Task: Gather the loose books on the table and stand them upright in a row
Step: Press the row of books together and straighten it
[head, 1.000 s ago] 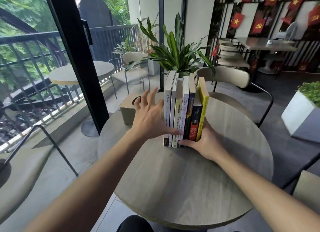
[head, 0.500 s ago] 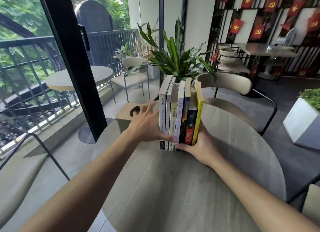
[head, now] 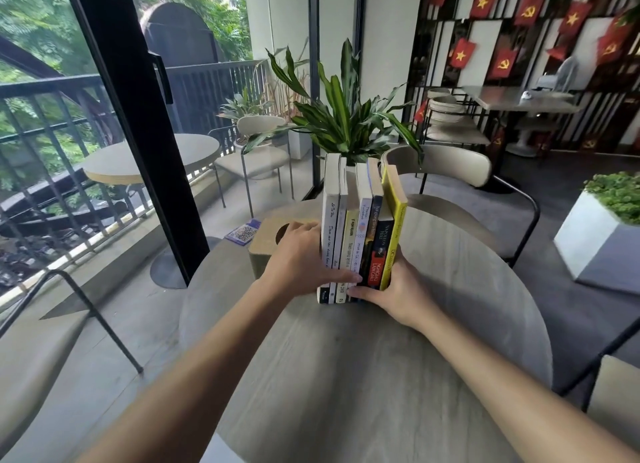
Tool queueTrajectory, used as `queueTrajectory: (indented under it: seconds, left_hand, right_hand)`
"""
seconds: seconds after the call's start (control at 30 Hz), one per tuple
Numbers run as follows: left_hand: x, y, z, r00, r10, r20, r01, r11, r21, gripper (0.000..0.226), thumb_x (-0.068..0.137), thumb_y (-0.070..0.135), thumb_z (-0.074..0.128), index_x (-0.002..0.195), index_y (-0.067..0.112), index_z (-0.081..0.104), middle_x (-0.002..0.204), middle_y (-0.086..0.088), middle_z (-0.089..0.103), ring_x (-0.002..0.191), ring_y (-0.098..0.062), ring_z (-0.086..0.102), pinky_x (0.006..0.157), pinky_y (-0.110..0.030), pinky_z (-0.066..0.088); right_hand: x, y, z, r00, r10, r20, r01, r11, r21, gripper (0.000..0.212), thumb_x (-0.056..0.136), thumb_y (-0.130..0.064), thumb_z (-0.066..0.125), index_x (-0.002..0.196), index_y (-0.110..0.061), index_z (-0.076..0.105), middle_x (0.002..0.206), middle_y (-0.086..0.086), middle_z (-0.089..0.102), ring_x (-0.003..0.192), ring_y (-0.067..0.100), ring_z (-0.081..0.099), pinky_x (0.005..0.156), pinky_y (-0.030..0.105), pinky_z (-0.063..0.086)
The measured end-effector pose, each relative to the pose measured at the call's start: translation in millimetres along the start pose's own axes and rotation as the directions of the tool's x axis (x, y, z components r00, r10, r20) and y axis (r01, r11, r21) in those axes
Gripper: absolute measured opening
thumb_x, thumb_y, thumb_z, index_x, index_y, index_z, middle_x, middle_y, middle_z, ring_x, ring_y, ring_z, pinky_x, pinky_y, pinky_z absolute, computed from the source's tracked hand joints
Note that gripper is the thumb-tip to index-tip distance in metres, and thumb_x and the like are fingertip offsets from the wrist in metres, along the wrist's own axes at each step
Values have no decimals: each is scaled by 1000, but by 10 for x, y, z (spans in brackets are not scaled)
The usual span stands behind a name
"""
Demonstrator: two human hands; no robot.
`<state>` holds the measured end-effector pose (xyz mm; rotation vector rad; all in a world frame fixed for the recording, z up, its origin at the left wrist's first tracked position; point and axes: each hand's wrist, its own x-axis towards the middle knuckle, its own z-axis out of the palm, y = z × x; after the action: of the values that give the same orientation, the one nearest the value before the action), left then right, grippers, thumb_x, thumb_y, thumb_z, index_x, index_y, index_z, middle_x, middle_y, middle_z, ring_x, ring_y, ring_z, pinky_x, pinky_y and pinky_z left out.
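Several books (head: pixel 360 234) stand upright in one tight row on the round grey wooden table (head: pixel 363 376), spines toward me, from white on the left to yellow on the right. My left hand (head: pixel 299 258) presses flat against the white book at the row's left side, thumb across the spines near the bottom. My right hand (head: pixel 394 289) cups the row's lower right corner against the yellow book, thumb under the spines. The row is squeezed between both hands.
A beige tissue box (head: pixel 268 244) sits just left of the books, partly behind my left hand. A QR card (head: pixel 244 232) lies beyond it. A potted plant (head: pixel 346 116) and a chair (head: pixel 450 172) stand behind the table. A white planter (head: pixel 602 237) is at right.
My left hand's fingers, spread and lifted a second ago, now lie flat against the white book. The view has tilted; the book row stays upright between my hands.
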<state>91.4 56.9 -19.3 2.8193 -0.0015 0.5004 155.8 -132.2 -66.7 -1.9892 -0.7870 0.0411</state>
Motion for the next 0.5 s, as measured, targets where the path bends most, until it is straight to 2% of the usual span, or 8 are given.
queueTrajectory:
  seconds: [0.07,0.17,0.33,0.43,0.5]
  left_hand:
    - [-53,56,23,999,-44,-14,43,999,-26,87,60,82,69,127,27,65,113,8,66,104,-14,56,97,-28,38]
    - [-103,69,54,995,-98,15,99,995,-22,99,49,92,56,125,28,66,110,7,64,104,-17,54,92,-32,45]
    - [-132,53,-23,995,-34,93,30,999,39,95,52,94,50,123,33,64,116,7,63,110,-16,54,100,-38,45]
    - [-145,32,-58,998,-43,50,38,994,106,93,54,95,52,123,34,60,111,10,63,102,-13,57,90,-33,48]
    - [-185,35,-69,998,-63,22,59,987,152,92,57,93,58,126,33,56,112,10,62,102,-14,55,86,-30,42]
  right_hand:
    - [-65,-11,-19,1000,8,-6,-8,1000,-11,96,65,-37,90,143,-29,35,135,-13,58,123,8,54,102,32,46]
    - [-159,-49,-74,1000,11,6,-11,999,-45,94,68,-38,88,145,-29,35,137,-11,58,123,9,53,102,31,45]
    - [-192,-125,-203,993,7,118,16,981,-193,90,77,-35,82,150,-27,29,147,-5,50,132,16,48,106,36,41]
    - [-185,-149,-251,984,42,174,0,972,-235,93,79,-36,80,152,-30,22,147,-2,50,133,18,48,108,38,40]
    - [-188,-165,-256,981,55,184,-11,973,-232,89,79,-35,80,150,-30,26,144,-1,53,131,19,50,107,38,43]
